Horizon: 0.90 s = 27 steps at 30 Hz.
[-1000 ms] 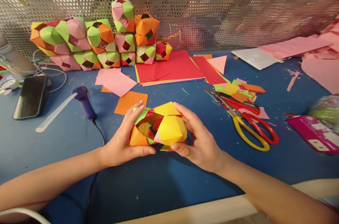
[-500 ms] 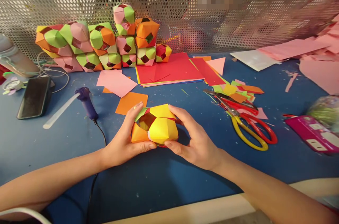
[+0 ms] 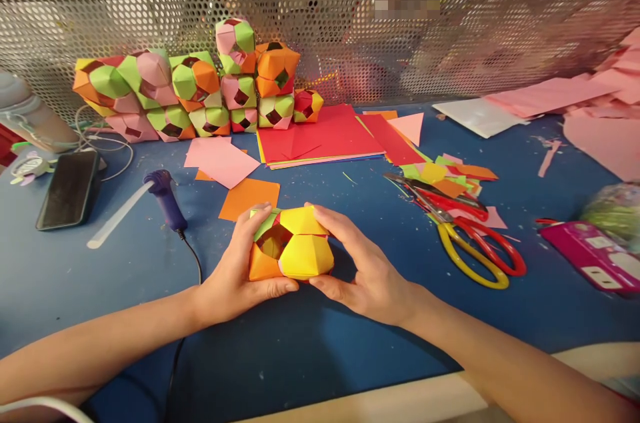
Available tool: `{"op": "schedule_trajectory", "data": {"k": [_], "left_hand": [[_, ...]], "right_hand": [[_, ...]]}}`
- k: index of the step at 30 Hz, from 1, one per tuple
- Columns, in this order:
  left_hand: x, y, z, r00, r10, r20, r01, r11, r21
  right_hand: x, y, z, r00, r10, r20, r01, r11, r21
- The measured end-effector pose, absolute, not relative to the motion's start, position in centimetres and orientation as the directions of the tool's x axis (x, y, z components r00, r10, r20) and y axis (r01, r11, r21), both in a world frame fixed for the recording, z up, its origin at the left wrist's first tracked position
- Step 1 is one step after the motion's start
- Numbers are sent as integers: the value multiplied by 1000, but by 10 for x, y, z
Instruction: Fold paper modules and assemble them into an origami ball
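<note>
A folded paper cube (image 3: 295, 251) in yellow, orange, green and red sits on the blue table (image 3: 310, 350) between both hands. My left hand (image 3: 235, 273) cups its left side, thumb under the front edge and fingers on top. Pressing the cube's right side is my right hand (image 3: 365, 270), fingers curled over the top. Both hands are closed on the cube.
A stack of finished paper cubes (image 3: 200, 86) lines the mesh wall (image 3: 320, 3) at the back. Red paper sheets (image 3: 315, 133), pink and orange squares (image 3: 220, 160), two pairs of scissors (image 3: 465, 226), a purple glue gun (image 3: 167, 200), a phone (image 3: 70, 190) and a pink box (image 3: 590, 253) lie around.
Both hands have pressed the paper cube together; its open gaps have closed and it is more compact. The view has tilted slightly.
</note>
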<state>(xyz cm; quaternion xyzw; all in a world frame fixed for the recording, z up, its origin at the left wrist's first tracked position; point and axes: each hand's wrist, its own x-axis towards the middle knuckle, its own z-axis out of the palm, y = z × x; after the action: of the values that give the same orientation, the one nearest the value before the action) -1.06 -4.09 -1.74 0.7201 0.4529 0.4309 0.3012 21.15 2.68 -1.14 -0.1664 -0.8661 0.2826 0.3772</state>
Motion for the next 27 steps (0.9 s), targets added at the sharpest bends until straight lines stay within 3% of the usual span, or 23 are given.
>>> {"op": "schedule_trajectory", "data": {"k": [9,13,17,21,27], "left_hand": [[-11,-42,-23,211,919,332,437,-393,809],[-12,-43,-23,202,934,294,373,-351,859],[-14,-46,-17,202,942,267,111,-293,950],[-10,-47,-10,88,970,228,-159,-213,964],[3,-42,5,-6,995,-102,-466,87,880]], "right_hand": [[209,27,-17,-671,484,562,106,813,-573],[209,26,-16,-673,479,564,123,824,-553],[209,26,-13,-646,435,628,90,860,-503],[211,29,-11,-642,317,698,35,922,-386],[211,33,-13,-689,170,704,-3,971,-238]]}}
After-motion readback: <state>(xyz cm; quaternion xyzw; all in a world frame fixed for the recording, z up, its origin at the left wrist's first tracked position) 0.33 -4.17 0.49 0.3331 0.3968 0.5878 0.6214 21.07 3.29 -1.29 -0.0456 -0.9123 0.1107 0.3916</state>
